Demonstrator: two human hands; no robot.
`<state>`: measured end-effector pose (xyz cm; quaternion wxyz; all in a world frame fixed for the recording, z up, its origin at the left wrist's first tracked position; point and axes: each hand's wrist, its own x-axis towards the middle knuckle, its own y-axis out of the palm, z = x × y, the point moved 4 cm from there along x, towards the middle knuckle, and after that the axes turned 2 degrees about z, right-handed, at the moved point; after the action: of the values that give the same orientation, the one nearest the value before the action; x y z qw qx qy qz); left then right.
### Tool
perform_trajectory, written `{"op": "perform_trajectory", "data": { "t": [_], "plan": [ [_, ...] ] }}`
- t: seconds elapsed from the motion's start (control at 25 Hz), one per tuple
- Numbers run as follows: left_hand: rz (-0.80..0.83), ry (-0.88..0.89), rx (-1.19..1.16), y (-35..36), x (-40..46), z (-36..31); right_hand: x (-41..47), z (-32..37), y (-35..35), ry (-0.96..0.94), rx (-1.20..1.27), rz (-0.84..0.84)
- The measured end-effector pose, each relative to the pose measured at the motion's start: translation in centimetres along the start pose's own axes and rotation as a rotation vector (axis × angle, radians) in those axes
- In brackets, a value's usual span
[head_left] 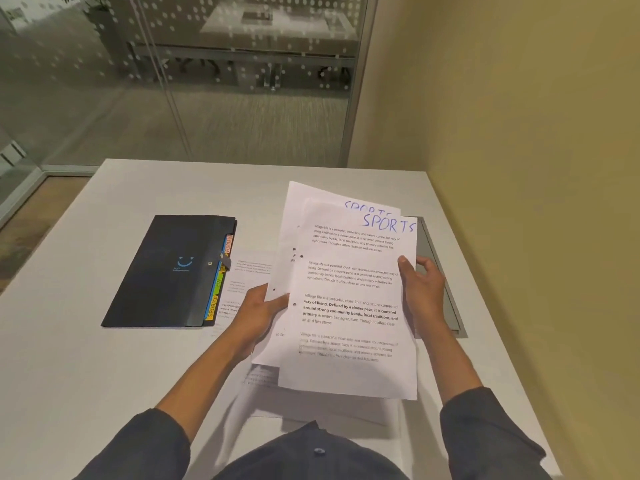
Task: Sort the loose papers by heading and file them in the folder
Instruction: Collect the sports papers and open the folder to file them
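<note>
From the head view, we hold two sheets headed SPORTS above the white worktop (138, 358). Our left hand (258, 315) grips the left edge of the back SPORTS sheet (294, 216), thumb on top. Our right hand (420, 284) pinches the right edge of the front SPORTS sheet (349, 306), which overlaps the back one and sits slightly lower and to the right.

The dark folder (169, 271) lies closed to the left on the worktop, its clasp fastened and coloured index tabs (216, 292) showing along its right edge, one reading SPORTS. More loose papers (242, 271) rest flat beneath and just left of the raised sheets, touching the folder's right side.

We judge the sorting to be partly done: one heading is gathered in our hands, other sheets remain unsorted, and nothing visible has yet been filed, since the folder is shut.
</note>
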<state>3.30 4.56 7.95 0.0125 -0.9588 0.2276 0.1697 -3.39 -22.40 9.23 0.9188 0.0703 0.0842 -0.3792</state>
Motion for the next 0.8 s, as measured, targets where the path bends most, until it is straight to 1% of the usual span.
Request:
{"op": "perform_trajectory", "data": {
  "t": [0.08, 0.16, 0.28, 0.36, 0.44, 0.52, 0.6, 0.68, 0.76, 0.8],
  "plan": [
    [0.004, 0.025, 0.017, 0.8, -0.5, -0.1, -0.1, 0.0, 0.4, -0.009, 0.03, 0.012],
    [-0.001, 0.039, 0.015, 1.4, -0.7, 0.1, -0.3, 0.1, 0.6, -0.059, 0.014, 0.002],
    [-0.016, 0.009, 0.054, 1.8, -0.8, 0.1, -0.7, 0.6, 1.0, -0.129, -0.04, -0.033],
    [-0.018, -0.03, -0.013, 1.6, -0.3, -0.3, -1.0, 0.8, 1.5, -0.141, -0.019, -0.049],
    [0.002, -0.01, -0.06, 1.3, 0.2, -1.2, -1.3, 0.9, 2.1, -0.145, 0.006, -0.064],
    [0.033, 0.01, -0.021, 1.1, 0.5, -1.8, -1.6, 1.0, 2.6, -0.149, 0.033, -0.063],
    [0.039, 0.008, 0.014, 0.9, 0.9, -1.7, -1.8, 1.0, 3.1, -0.123, 0.086, -0.008],
    [0.021, -0.016, 0.017, 0.6, 1.3, -1.2, -1.7, 0.7, 3.4, -0.037, 0.114, 0.126],
    [0.019, -0.036, 0.015, 0.3, 1.7, -0.9, -1.6, 0.1, 3.4, 0.026, 0.029, 0.257],
    [0.017, -0.038, 0.034, 0.2, 1.8, -0.7, -1.6, -0.1, 3.3, 0.022, -0.028, 0.287]
  ]
}}
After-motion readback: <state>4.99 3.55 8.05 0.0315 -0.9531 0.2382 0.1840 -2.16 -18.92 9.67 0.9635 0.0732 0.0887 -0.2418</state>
